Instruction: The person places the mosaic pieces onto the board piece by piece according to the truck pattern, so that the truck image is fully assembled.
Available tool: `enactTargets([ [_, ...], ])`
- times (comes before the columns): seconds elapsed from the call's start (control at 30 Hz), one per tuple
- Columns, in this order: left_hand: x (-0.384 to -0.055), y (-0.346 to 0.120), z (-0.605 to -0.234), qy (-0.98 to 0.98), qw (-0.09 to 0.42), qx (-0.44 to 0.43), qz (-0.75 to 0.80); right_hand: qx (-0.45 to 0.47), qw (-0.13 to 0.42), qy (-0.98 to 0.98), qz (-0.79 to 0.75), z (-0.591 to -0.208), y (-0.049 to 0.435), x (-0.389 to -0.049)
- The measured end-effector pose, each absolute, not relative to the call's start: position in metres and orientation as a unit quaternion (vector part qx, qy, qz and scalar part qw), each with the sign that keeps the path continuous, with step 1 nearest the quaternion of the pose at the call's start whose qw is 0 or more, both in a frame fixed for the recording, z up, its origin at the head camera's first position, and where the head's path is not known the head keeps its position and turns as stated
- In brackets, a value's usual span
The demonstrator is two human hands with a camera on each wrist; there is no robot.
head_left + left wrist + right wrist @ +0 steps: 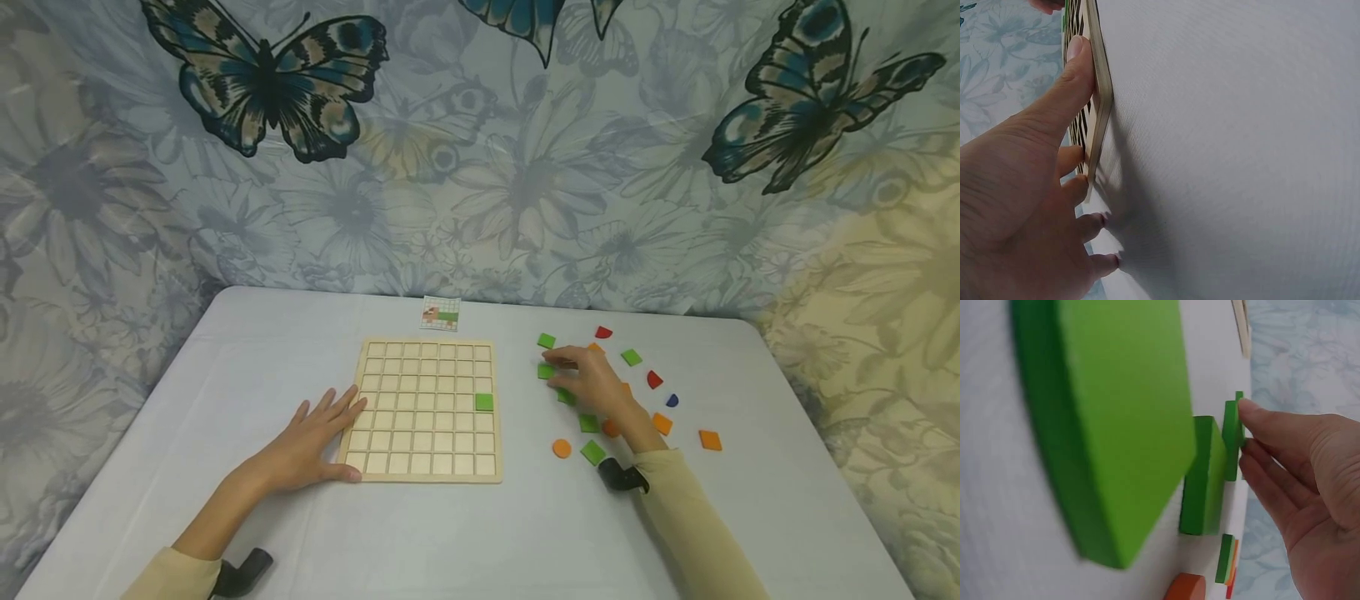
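My left hand (303, 450) lies with spread fingers along the left edge of a light wooden grid board (405, 402). In the left wrist view its thumb (1072, 78) rests on the board's rim near a corner. One green square tile (484, 402) sits in a cell by the board's right side. To the right of the board, my right hand (596, 385) pinches another green square tile (546, 372) between thumb and fingers. More green squares lie around that hand, one of them (1129, 425) large and close in the right wrist view.
A small printed card (440, 313) lies behind the board. Orange squares (710, 440), an orange disc (562, 448), red pieces (655, 379) and a blue half-round piece (672, 400) are scattered at the right. Patterned fabric (525, 192) rises behind the white table.
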State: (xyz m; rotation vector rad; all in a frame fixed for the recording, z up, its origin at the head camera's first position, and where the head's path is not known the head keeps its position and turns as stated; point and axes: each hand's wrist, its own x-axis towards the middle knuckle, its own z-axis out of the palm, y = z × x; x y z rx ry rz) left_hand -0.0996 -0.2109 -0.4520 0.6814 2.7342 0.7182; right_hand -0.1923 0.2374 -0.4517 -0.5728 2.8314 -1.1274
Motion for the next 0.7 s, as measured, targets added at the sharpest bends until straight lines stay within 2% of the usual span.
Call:
enactTargets([
  [0.7, -0.0997, -0.2115, -0.4533, 0.933, 0.115, 0.236, 0.244, -0.183, 0.024, 0.918, -0.351, -0.4519, 0.2388, -0.1935],
])
